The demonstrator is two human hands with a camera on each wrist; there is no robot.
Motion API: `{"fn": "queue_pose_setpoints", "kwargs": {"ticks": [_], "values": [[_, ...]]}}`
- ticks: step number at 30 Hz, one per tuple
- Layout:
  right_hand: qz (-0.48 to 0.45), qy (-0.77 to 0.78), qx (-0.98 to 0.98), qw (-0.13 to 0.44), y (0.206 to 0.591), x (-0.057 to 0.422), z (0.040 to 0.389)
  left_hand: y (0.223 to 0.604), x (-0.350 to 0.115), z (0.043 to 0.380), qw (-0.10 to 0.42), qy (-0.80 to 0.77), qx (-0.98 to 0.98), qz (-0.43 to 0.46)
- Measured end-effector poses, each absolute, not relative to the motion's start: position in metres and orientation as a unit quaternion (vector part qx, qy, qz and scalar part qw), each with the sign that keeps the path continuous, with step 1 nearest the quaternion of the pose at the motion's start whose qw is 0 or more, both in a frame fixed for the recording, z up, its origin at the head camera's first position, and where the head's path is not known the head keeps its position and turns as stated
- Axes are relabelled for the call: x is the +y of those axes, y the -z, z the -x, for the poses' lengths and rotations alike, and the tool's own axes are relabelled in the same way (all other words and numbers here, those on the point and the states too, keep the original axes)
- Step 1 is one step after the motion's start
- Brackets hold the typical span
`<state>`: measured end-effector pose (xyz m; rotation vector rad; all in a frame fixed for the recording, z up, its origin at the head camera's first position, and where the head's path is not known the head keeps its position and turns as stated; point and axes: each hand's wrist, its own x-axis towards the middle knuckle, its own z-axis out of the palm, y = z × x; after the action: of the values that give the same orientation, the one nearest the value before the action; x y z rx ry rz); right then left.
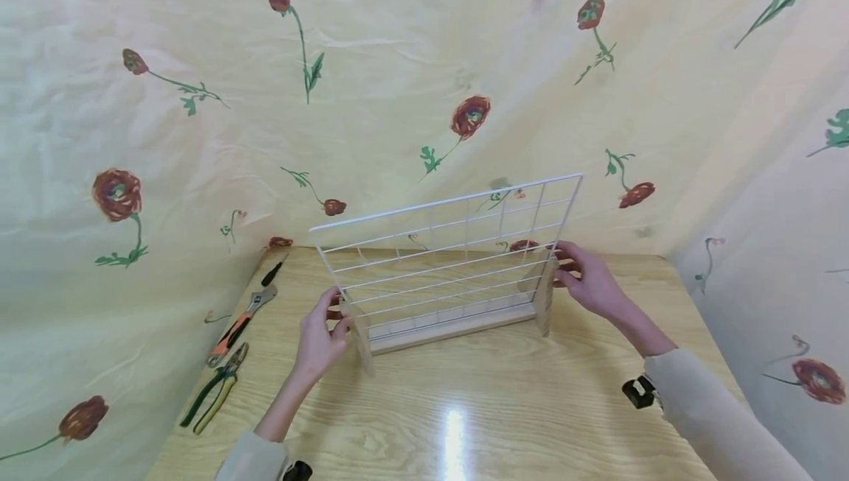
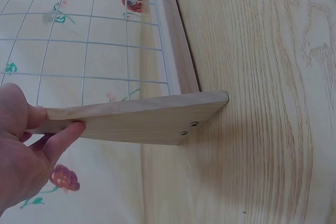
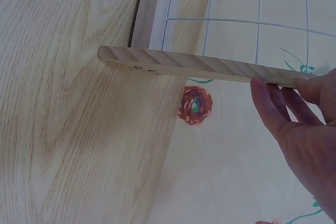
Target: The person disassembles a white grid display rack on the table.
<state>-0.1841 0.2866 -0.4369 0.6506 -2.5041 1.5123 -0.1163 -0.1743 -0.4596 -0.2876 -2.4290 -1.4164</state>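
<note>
A small rack stands on the table, made of a white wire grid (image 1: 444, 202), a wooden base strip (image 1: 453, 331) and two wooden end panels. My left hand (image 1: 318, 341) pinches the upper part of the left end panel (image 2: 131, 121) between thumb and fingers. On the other side, my right hand (image 1: 592, 283) holds the top of the right end panel (image 3: 199, 66) the same way. The grid leans up between the panels. Screw heads (image 2: 194, 124) show low on the left panel's outer face, and others (image 3: 151, 71) on the right one.
Along the table's left edge lie a screwdriver (image 1: 270, 275), an adjustable wrench (image 1: 242, 325) with orange-and-black handles, and pliers (image 1: 225, 381). Floral cloth (image 1: 385, 120) hangs behind and at both sides of the wood-grain table (image 1: 530, 407).
</note>
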Motion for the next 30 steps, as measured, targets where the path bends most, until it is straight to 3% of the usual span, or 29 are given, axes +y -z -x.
{"fn": "queue_pose_setpoints", "kwargs": {"ticks": [30], "values": [[-0.230,-0.491,-0.837,0.074,0.437,0.258,0.187,0.463,-0.197,0.098,0.180,0.491,-0.846,0.099]]}}
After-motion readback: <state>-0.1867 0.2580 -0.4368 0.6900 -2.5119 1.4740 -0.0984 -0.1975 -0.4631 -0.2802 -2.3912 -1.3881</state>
